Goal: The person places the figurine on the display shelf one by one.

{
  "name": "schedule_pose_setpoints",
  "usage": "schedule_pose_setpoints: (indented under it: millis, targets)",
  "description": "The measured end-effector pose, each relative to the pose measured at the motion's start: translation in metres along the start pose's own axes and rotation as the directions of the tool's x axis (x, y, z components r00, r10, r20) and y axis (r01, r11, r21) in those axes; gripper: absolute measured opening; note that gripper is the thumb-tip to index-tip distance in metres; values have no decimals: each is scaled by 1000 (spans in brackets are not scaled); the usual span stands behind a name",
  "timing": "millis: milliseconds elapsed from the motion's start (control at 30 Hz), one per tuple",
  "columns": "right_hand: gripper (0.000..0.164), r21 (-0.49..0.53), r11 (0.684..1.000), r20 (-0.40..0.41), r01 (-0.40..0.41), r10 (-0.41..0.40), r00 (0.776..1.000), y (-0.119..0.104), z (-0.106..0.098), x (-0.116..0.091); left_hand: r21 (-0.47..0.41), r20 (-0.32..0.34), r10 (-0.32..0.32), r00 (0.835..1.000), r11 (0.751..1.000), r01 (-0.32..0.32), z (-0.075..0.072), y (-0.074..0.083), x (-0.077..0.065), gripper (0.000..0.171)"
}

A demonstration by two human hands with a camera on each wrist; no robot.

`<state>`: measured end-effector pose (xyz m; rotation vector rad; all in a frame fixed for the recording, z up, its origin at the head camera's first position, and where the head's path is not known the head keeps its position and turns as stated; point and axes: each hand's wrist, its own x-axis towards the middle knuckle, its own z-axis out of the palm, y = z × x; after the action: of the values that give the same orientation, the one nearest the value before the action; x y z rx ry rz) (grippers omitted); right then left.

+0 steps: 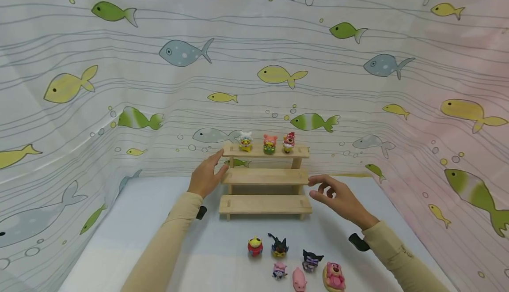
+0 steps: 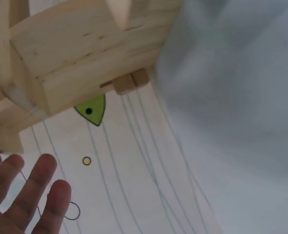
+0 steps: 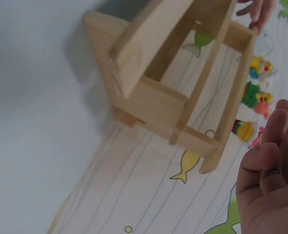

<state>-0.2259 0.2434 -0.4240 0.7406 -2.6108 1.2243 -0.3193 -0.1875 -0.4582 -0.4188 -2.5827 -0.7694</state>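
A three-step wooden display stand [image 1: 265, 176] faces me. Three small figurines stand on its top step: one with a white hood [image 1: 245, 142], one in pink and green [image 1: 269, 144], and one with a red-pink top [image 1: 289, 142]. My left hand [image 1: 204, 177] is at the stand's left side, its index fingertip by the top step's end; whether it touches is unclear. By the right end of the middle step is my right hand [image 1: 338, 195], fingers loosely bent and holding nothing. In the right wrist view its fingers [image 3: 260, 157] appear apart from the wood.
On the white table [image 1: 222, 256], in front of the stand, lie several more figurines, among them a red-and-yellow one [image 1: 255, 247], a black one [image 1: 279, 247], a pink pig [image 1: 299, 279] and a pink bear [image 1: 334, 276]. A fish-print sheet [image 1: 238, 44] hangs behind and at both sides.
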Motion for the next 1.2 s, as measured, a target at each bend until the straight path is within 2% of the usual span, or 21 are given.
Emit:
schedule_pose_setpoints:
  millis: [233,467,600,800,1000,1200]
  targets:
    - [36,25,1000,2,9,-9,1000,-1,6,-29,9,19,22,1000,1000,-22,2,-6,-22,62]
    - [40,30,1000,-8,-6,6,1000,-2,18,-52,3,22,74,997,997,-74,7,-5,-34,55]
    - [41,44,999,4,2,-2,1000,-5,27,-62,6,14,78,997,997,-78,7,-6,-37,48]
    - [37,12,1000,69,10,-11,998,-9,34,-74,13,25,77,997,997,-77,4,-7,-35,50]
    - [38,31,997,159,-66,60,985,-7,34,-85,17,41,69,997,997,-70,6,-10,-35,53]
    - [40,38,994,216,-98,87,972,1,36,-97,4,54,42,998,999,-43,7,-9,-34,52]
